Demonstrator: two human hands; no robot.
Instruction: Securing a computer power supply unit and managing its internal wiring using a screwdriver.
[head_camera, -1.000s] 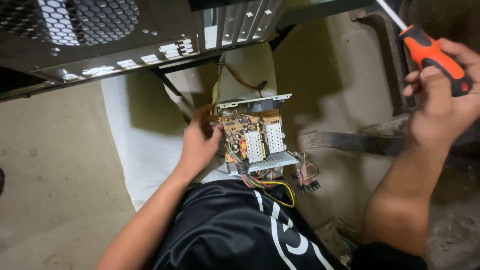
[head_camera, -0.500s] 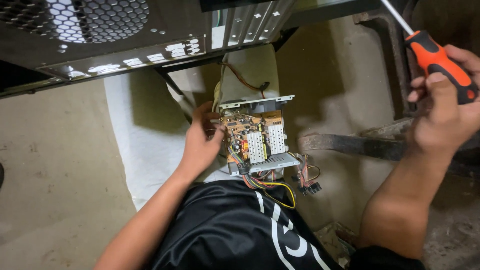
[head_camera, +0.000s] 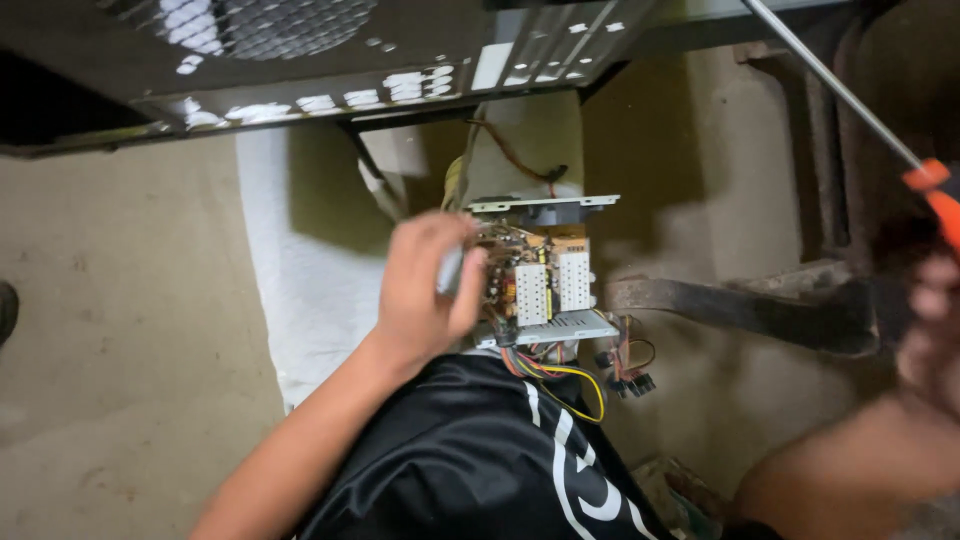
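Note:
An opened power supply unit (head_camera: 545, 275) with a brown circuit board and two pale heat sinks rests on my lap, its coloured wires (head_camera: 570, 375) hanging toward me. My left hand (head_camera: 425, 290) lies against its left side, fingers curled over the board's edge. My right hand (head_camera: 935, 310), blurred at the right edge of the view, grips an orange-handled screwdriver (head_camera: 935, 190) whose long metal shaft points up and left, away from the unit.
A black perforated computer case (head_camera: 300, 50) looms overhead at the top. A white cloth (head_camera: 300, 270) lies on the concrete floor (head_camera: 110, 330) left of the unit. A rusty metal bar (head_camera: 740, 305) runs to the right.
My left hand has shifted up and over the left side of the board. My right hand with the screwdriver has swung right and down, now partly out of view.

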